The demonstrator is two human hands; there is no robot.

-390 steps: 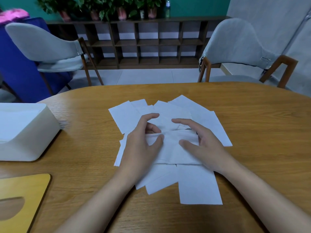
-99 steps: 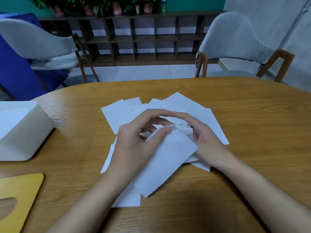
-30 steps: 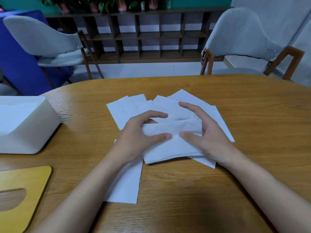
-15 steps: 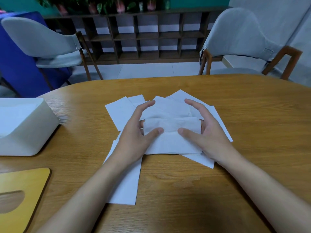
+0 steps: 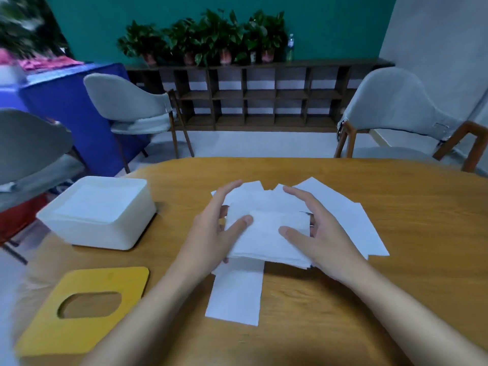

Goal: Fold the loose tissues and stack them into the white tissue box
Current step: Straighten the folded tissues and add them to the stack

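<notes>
A folded wad of white tissues (image 5: 265, 235) sits between my two hands at the middle of the table. My left hand (image 5: 211, 233) holds its left edge, thumb on top and fingers along the side. At the right edge my right hand (image 5: 323, 233) grips the same way. Its near edge looks slightly raised off the table. Loose flat tissues (image 5: 343, 215) fan out behind and to the right, and one (image 5: 236, 294) lies just in front. The open white tissue box (image 5: 97, 215) stands to the left with white tissue inside.
A yellow lid (image 5: 81, 310) with an oval slot lies at the near left of the wooden table (image 5: 396, 286). Grey chairs (image 5: 396, 109) stand beyond the far edge, with a low shelf of potted plants behind them.
Both hands have closed in on the ends of the folded wad and gathered it tighter. The view has tilted up and left, so the box now appears closer to my hands.
</notes>
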